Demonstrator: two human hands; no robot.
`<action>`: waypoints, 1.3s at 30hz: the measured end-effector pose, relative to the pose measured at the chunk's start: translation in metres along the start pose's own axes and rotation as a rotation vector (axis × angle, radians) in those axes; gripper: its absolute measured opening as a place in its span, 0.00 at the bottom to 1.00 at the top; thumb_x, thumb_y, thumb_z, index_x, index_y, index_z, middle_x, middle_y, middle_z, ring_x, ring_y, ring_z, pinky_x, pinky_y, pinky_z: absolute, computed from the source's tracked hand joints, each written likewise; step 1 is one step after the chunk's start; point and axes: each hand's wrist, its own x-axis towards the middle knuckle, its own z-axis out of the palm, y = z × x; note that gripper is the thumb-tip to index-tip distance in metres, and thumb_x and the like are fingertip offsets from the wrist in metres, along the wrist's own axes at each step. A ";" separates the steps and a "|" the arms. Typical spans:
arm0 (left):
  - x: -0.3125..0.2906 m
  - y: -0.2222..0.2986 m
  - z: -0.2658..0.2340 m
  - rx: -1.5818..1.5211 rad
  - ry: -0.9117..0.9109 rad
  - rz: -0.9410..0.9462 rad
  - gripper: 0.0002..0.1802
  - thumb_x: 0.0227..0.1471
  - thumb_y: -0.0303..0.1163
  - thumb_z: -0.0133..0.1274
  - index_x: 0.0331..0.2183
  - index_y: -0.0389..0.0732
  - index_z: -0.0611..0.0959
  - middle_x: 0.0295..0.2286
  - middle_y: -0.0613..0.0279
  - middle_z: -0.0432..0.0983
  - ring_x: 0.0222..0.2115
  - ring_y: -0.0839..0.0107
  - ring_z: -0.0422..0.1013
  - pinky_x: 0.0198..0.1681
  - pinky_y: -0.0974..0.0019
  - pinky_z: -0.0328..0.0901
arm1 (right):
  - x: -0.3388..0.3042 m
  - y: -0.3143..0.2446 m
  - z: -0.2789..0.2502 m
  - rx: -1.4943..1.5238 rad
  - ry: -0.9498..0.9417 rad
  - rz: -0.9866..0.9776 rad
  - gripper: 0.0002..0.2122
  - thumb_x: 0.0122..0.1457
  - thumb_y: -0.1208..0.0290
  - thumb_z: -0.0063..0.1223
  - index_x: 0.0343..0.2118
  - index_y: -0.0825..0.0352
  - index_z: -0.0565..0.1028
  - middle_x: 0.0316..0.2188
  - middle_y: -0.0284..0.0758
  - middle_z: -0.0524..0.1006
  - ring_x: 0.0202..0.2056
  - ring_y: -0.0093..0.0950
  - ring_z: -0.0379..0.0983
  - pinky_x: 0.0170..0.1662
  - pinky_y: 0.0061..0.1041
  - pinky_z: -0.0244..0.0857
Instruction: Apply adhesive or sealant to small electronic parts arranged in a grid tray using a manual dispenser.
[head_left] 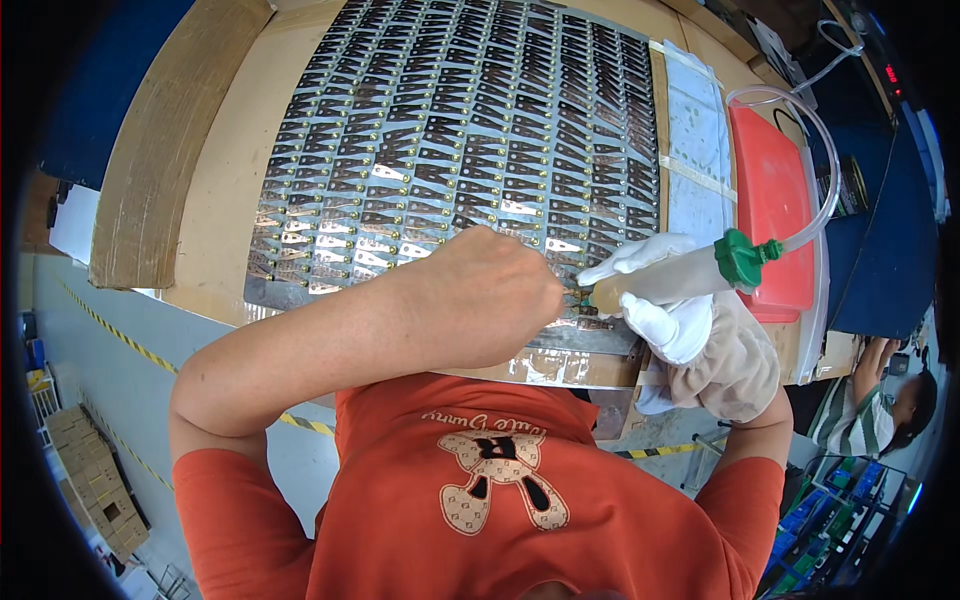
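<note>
A large flat plate (470, 130) bears many rows of small dark, copper-toned metal tabs, most with a yellowish dot at one end. My left hand (500, 295), bare, is curled closed over the plate's near edge; its fingertips are turned away, so what they pinch is hidden. In a white glove, my right hand (680, 325) grips a translucent dispensing syringe (688, 278), tilted with its tip to the left. The tip is close beside my left fingers, over tabs in the near right corner. A green cap (742, 260) closes the syringe's back end, where a clear tube (830, 190) joins.
Right of the plate lies a pale blue cloth (697, 140) held by tape, then a red tray (770, 200). A cardboard strip (175, 140) edges the table's left side. Another person (860, 410) sits at the far right, near a rack of blue and green parts (825, 525).
</note>
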 end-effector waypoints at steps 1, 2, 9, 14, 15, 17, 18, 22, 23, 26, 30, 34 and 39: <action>0.000 0.000 0.000 0.001 -0.004 -0.003 0.13 0.39 0.25 0.46 0.31 0.38 0.81 0.15 0.49 0.73 0.18 0.57 0.72 0.21 0.58 0.65 | 0.001 -0.001 0.000 0.014 -0.022 -0.035 0.12 0.49 0.77 0.50 0.37 0.65 0.65 0.34 0.47 0.74 0.34 0.30 0.72 0.37 0.26 0.66; 0.000 0.000 0.000 0.002 -0.007 -0.006 0.14 0.39 0.25 0.46 0.31 0.39 0.81 0.15 0.49 0.73 0.18 0.57 0.72 0.21 0.58 0.65 | 0.001 -0.001 -0.001 0.028 -0.043 -0.071 0.12 0.49 0.77 0.51 0.37 0.65 0.65 0.34 0.47 0.74 0.34 0.30 0.72 0.37 0.26 0.66; 0.000 -0.001 0.001 -0.009 0.006 -0.001 0.13 0.39 0.26 0.46 0.30 0.38 0.81 0.15 0.49 0.73 0.18 0.57 0.72 0.21 0.58 0.65 | 0.000 -0.004 0.000 0.157 0.050 0.129 0.11 0.49 0.78 0.51 0.36 0.66 0.65 0.34 0.47 0.74 0.36 0.31 0.72 0.38 0.26 0.66; 0.000 -0.001 0.000 -0.005 -0.012 -0.002 0.12 0.38 0.25 0.46 0.29 0.38 0.81 0.15 0.49 0.73 0.18 0.57 0.72 0.21 0.58 0.65 | 0.001 -0.001 -0.002 -0.030 -0.048 -0.073 0.11 0.50 0.78 0.50 0.37 0.65 0.64 0.35 0.47 0.74 0.35 0.31 0.72 0.38 0.26 0.66; 0.000 -0.001 0.000 -0.005 -0.012 -0.003 0.12 0.38 0.25 0.46 0.29 0.38 0.81 0.15 0.49 0.73 0.18 0.57 0.72 0.21 0.58 0.65 | 0.000 -0.001 -0.001 -0.029 -0.049 -0.073 0.11 0.50 0.78 0.50 0.37 0.65 0.64 0.35 0.47 0.74 0.35 0.31 0.72 0.38 0.26 0.66; 0.000 -0.001 0.000 0.001 0.005 0.000 0.13 0.38 0.25 0.46 0.29 0.39 0.81 0.15 0.49 0.73 0.18 0.57 0.72 0.21 0.58 0.65 | -0.002 -0.003 0.002 0.128 0.067 0.066 0.11 0.50 0.78 0.49 0.36 0.66 0.64 0.35 0.47 0.74 0.36 0.31 0.71 0.39 0.27 0.65; 0.000 -0.001 0.001 0.001 0.005 0.001 0.13 0.38 0.25 0.46 0.29 0.39 0.81 0.15 0.49 0.73 0.18 0.57 0.72 0.21 0.58 0.65 | -0.001 -0.004 0.001 0.128 0.067 0.067 0.11 0.50 0.78 0.49 0.36 0.66 0.64 0.35 0.47 0.74 0.36 0.31 0.71 0.39 0.27 0.65; 0.000 -0.002 0.001 0.003 0.002 0.005 0.13 0.38 0.25 0.46 0.29 0.39 0.81 0.15 0.50 0.73 0.18 0.57 0.72 0.21 0.58 0.65 | 0.000 -0.010 0.001 -0.005 -0.006 0.054 0.11 0.51 0.78 0.50 0.36 0.66 0.64 0.34 0.47 0.74 0.35 0.31 0.72 0.38 0.27 0.66; 0.000 -0.002 0.001 0.002 -0.004 0.007 0.13 0.38 0.25 0.46 0.29 0.39 0.81 0.15 0.50 0.73 0.18 0.57 0.72 0.21 0.58 0.65 | 0.000 -0.011 0.002 -0.026 -0.009 0.062 0.10 0.51 0.78 0.50 0.36 0.66 0.64 0.34 0.47 0.74 0.35 0.31 0.72 0.38 0.28 0.66; 0.000 -0.001 0.000 0.011 0.001 0.011 0.13 0.38 0.25 0.46 0.30 0.38 0.81 0.15 0.50 0.73 0.18 0.57 0.72 0.21 0.58 0.65 | -0.002 -0.003 -0.001 0.002 0.020 0.069 0.10 0.51 0.78 0.49 0.36 0.66 0.64 0.34 0.46 0.74 0.36 0.31 0.72 0.39 0.28 0.66; 0.000 -0.001 0.000 0.004 -0.012 -0.001 0.13 0.38 0.25 0.46 0.30 0.38 0.81 0.15 0.50 0.73 0.18 0.57 0.72 0.21 0.58 0.65 | 0.000 -0.004 0.003 0.051 0.046 0.047 0.10 0.51 0.78 0.49 0.36 0.66 0.64 0.34 0.46 0.74 0.37 0.32 0.72 0.40 0.28 0.65; 0.000 -0.001 0.000 0.016 -0.001 0.007 0.13 0.38 0.26 0.46 0.30 0.38 0.81 0.14 0.50 0.72 0.17 0.57 0.72 0.21 0.58 0.65 | 0.001 -0.002 0.002 0.078 0.009 -0.004 0.11 0.50 0.79 0.49 0.37 0.66 0.64 0.34 0.47 0.74 0.35 0.30 0.72 0.37 0.26 0.66; -0.001 0.001 0.002 -0.017 0.075 0.020 0.04 0.31 0.24 0.49 0.13 0.34 0.76 0.14 0.49 0.71 0.19 0.56 0.72 0.21 0.58 0.66 | -0.002 0.001 0.005 0.240 0.169 -0.008 0.12 0.49 0.79 0.50 0.37 0.66 0.65 0.33 0.49 0.74 0.31 0.29 0.72 0.30 0.21 0.67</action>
